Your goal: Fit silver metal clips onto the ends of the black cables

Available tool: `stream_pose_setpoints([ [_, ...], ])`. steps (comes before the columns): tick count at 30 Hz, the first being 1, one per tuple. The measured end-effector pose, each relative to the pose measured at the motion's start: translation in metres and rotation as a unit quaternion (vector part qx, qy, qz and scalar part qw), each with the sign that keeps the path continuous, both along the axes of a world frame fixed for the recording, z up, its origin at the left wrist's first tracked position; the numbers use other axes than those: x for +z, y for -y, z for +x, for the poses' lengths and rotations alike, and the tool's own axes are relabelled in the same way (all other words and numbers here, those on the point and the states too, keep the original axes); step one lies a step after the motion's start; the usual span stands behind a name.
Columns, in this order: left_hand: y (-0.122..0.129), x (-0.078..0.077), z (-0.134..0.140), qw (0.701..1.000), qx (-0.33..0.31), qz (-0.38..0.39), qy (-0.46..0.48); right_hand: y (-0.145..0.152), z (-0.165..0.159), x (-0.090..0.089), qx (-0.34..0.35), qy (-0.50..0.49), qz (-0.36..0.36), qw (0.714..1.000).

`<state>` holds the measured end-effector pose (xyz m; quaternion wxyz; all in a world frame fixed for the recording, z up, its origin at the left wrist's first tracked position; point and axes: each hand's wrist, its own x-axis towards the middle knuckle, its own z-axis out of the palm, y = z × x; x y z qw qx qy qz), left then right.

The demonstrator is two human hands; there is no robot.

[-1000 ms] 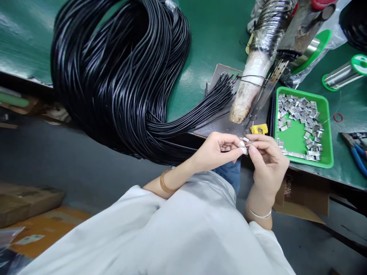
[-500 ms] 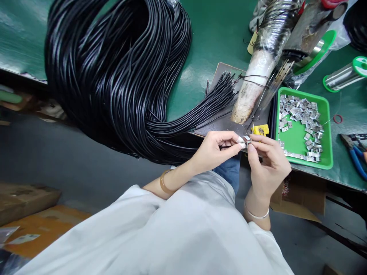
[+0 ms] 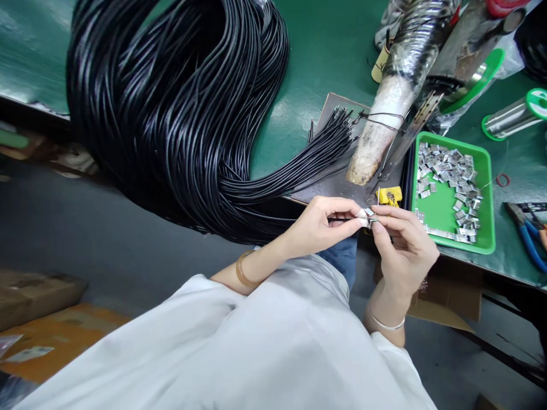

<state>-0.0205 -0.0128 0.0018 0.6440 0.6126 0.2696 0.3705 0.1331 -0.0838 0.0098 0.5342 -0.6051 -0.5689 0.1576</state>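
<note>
My left hand (image 3: 331,225) pinches a black cable (image 3: 339,219) close to its end, with white wraps on the thumb and finger tips. Facing it, my right hand (image 3: 401,239) grips a small silvery metal connector (image 3: 370,213) between thumb and fingers. Cable end and connector meet between the two hands; whether the wire sits inside is too small to tell. Left of my hands, a large bundle of black cables (image 3: 179,125) lies looped on the green table (image 3: 316,40), its stripped ends resting on a dark board (image 3: 316,191).
A green tray (image 3: 491,199) holds many metal connectors at the right. Behind my hands stand a plastic-wrapped tube (image 3: 380,119) and a yellow piece (image 3: 388,196). Solder spool (image 3: 510,117) and blue-handled pliers (image 3: 527,236) lie farther right. A cardboard box (image 3: 453,290) sits under the table.
Both hands have shifted slightly right and down, still together. The connector has turned a little between my fingers, and more of the black cable shows in my left hand.
</note>
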Motion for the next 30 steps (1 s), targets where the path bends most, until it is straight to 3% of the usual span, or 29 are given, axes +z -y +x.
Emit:
stream_pose_setpoints([
  [4, -0.001, 0.000, -0.002, 0.998, -0.001, 0.059, -0.029, 0.001, 0.003, 0.001, 0.009, 0.018, 0.002, 1.000],
  [10, -0.001, -0.001, -0.002, 0.955, 0.028, 0.263, -0.132, 0.007, 0.006, 0.007, 0.012, 0.174, -0.010, 0.985],
  [14, 0.002, -0.002, 0.000, 0.942, 0.011, 0.295, -0.157, 0.008, 0.008, 0.008, 0.023, 0.175, -0.020, 0.984],
  [17, 0.005, 0.000, 0.001, 0.969, 0.014, 0.215, -0.120, 0.006, 0.007, 0.006, 0.007, 0.095, -0.038, 0.995],
  [19, 0.007, 0.001, 0.001, 0.995, -0.019, 0.072, -0.059, 0.005, 0.003, 0.002, 0.013, -0.014, -0.042, 0.999],
  [21, 0.007, 0.002, -0.001, 0.993, -0.080, -0.087, 0.004, 0.003, -0.002, -0.004, 0.025, -0.108, -0.036, 0.993],
  [23, 0.004, 0.001, -0.002, 0.974, -0.117, -0.188, 0.043, 0.001, -0.007, -0.008, 0.012, -0.125, -0.016, 0.992],
  [27, -0.001, -0.005, -0.001, 0.965, -0.079, -0.243, 0.065, -0.002, -0.013, -0.011, -0.063, -0.020, 0.040, 0.997],
  [30, -0.002, -0.009, 0.004, 0.968, -0.017, -0.237, 0.081, -0.002, -0.011, -0.010, -0.094, -0.010, 0.091, 0.991],
])
